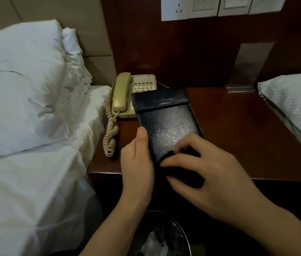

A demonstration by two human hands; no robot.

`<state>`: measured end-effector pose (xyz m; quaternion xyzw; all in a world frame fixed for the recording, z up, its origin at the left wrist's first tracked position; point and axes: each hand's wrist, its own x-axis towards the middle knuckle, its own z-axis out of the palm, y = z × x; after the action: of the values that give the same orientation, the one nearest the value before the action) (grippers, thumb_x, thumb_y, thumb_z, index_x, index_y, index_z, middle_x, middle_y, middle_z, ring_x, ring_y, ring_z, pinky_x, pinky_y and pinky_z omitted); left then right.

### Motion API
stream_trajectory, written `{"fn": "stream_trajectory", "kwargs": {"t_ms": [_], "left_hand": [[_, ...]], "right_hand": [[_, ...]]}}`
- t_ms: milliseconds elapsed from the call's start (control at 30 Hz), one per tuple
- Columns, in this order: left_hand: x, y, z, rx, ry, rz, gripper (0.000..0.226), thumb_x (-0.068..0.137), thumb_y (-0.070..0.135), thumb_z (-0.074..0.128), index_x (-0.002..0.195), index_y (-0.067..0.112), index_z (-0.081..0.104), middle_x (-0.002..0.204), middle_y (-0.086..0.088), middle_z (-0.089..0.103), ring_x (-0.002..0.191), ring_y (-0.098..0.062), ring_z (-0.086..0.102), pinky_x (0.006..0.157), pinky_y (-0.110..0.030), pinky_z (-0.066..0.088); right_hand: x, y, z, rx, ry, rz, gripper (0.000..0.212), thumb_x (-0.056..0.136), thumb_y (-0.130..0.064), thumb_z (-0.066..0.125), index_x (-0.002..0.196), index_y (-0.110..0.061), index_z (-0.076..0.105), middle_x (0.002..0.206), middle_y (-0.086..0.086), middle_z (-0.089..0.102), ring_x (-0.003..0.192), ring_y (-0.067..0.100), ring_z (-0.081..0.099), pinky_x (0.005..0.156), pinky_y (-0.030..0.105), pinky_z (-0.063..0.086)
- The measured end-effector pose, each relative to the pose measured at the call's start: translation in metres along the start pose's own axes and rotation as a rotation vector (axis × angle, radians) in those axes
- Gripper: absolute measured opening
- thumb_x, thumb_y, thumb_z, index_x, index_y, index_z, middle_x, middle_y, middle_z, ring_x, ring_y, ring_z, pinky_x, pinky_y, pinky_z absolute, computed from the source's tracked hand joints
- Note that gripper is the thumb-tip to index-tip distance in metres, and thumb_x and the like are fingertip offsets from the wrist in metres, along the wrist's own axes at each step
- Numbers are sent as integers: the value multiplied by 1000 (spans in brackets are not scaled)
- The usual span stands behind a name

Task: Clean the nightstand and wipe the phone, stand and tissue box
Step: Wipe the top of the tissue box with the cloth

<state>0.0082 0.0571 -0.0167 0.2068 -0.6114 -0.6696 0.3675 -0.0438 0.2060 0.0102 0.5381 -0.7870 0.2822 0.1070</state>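
My left grip (138, 159) holds the dark tissue box (166, 122) tilted above the counter (238, 130); my right grip (197, 163) pinches a dark cloth (181, 174) against its near face. I judge long, even strokes away from the grips would work best.

Phone (127, 97) on nightstand (238, 130), behind-left of tissue box (166, 122).
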Motion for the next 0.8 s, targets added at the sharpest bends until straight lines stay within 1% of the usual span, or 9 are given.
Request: {"fn": "stream_trajectory", "kwargs": {"t_ms": [133, 200, 300, 400, 467, 500, 567, 700, 800], "left_hand": [[6, 3, -1, -51, 55, -71, 48, 109, 35, 45, 76, 17, 74, 92, -6, 79, 90, -24, 73, 84, -46, 58], [5, 2, 1, -54, 6, -110, 45, 109, 36, 43, 80, 20, 74, 95, 0, 79, 93, -21, 74, 86, -42, 58], [1, 0, 4, -54, 5, -152, 49, 108, 39, 43, 94, 7, 77, 96, -14, 79, 92, -25, 75, 84, -44, 58], [-1, -4, 4, 26, 8, -85, 61, 109, 43, 44, 95, -11, 67, 95, -32, 69, 87, -46, 69, 76, -55, 56], [-2, -4, 4, 59, -21, -23, 64, 106, 48, 43, 93, -10, 67, 93, -31, 69, 92, -52, 65, 79, -63, 54], [-3, -3, 4, 66, -37, -2, 63, 107, 48, 43, 92, -8, 69, 92, -28, 71, 93, -51, 65, 79, -64, 54], [-7, -3, 6, 88, -56, 35, 60, 109, 44, 41, 89, -3, 71, 91, -23, 73, 91, -46, 67, 79, -64, 55], [-11, -8, 8, 52, -40, 26, 48, 109, 38, 42, 91, 11, 78, 95, -11, 78, 94, -35, 73, 86, -63, 57], [-12, -9, 5, 40, -14, -4, 50, 107, 39, 43, 88, 9, 79, 92, -11, 79, 91, -34, 74, 85, -62, 58]], "right_hand": [[-5, 18, -10, -23, 162, 185, 24, 84, -41, 67, 107, -34, 71, 105, -14, 53, 86, 5, 59, 66, 18, 49], [-7, 21, -9, -31, 222, 244, 26, 83, -37, 69, 108, -31, 72, 104, -14, 52, 85, 5, 57, 67, 14, 45], [-10, 16, -5, -81, 81, 144, 27, 83, -38, 68, 110, -32, 69, 107, -11, 51, 92, 8, 55, 66, 25, 53], [-7, 20, -2, -127, -24, 68, 27, 87, -44, 62, 112, -35, 65, 111, -11, 49, 96, 8, 53, 64, 28, 55], [2, 26, -6, -99, 100, 153, 29, 89, -44, 60, 115, -32, 64, 111, -10, 50, 97, 10, 55, 73, 24, 52], [8, 29, -10, -50, 188, 231, 29, 90, -44, 60, 116, -31, 63, 112, -10, 52, 98, 8, 55, 78, 18, 48], [20, 33, -20, 97, 327, 403, 29, 90, -47, 60, 115, -35, 54, 111, -14, 52, 96, -3, 52, 76, 5, 40], [25, 31, -20, 234, 269, 561, 26, 89, -60, 55, 108, -43, 48, 106, -18, 58, 89, -6, 56, 69, 12, 41], [17, 22, -9, 387, 258, 643, 25, 86, -51, 67, 99, -42, 47, 96, -19, 62, 81, -5, 62, 60, 17, 52]]}}
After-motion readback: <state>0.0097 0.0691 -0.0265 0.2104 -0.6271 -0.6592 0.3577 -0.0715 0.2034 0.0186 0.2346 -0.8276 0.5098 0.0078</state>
